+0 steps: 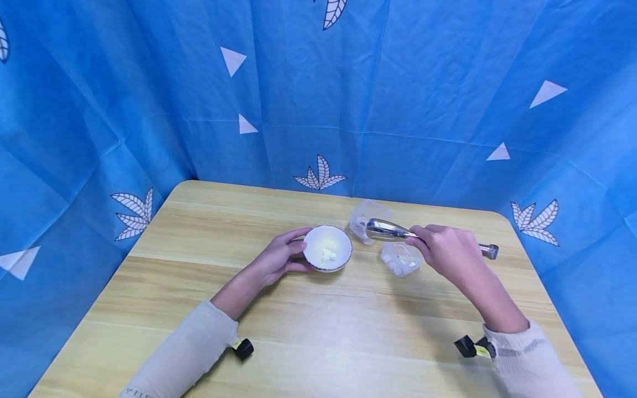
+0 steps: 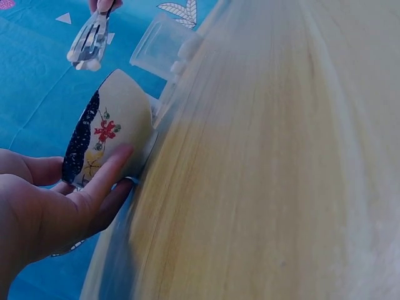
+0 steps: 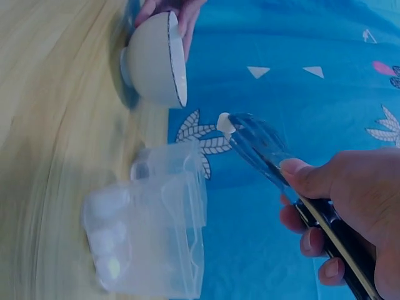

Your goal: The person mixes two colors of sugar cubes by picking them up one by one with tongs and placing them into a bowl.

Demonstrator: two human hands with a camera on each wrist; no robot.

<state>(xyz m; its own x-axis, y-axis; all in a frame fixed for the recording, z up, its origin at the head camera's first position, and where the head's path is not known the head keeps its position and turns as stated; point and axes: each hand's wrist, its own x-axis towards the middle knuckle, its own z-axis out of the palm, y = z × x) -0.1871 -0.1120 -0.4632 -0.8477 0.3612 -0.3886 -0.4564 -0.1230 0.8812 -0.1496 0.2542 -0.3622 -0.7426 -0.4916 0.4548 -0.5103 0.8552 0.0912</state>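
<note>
My left hand (image 1: 278, 257) holds a white bowl (image 1: 313, 237) by its left side, the thumb at the rim and the fingers along the outer wall. Several small white pieces (image 1: 328, 256) lie inside it. In the left wrist view the bowl (image 2: 128, 109) shows a red flower and a dark speckled band. My right hand (image 1: 448, 251) grips metal tongs (image 1: 388, 228) above the two plastic containers. Between the tong tips sits a small white lump (image 3: 225, 123), raised above the table to the right of the bowl.
Two clear plastic containers stand right of the bowl: one farther back (image 1: 356, 215), one nearer (image 1: 417, 255) with several white lumps inside. The wooden table (image 1: 298, 342) ends at a blue curtain (image 1: 308, 83) along the back and sides.
</note>
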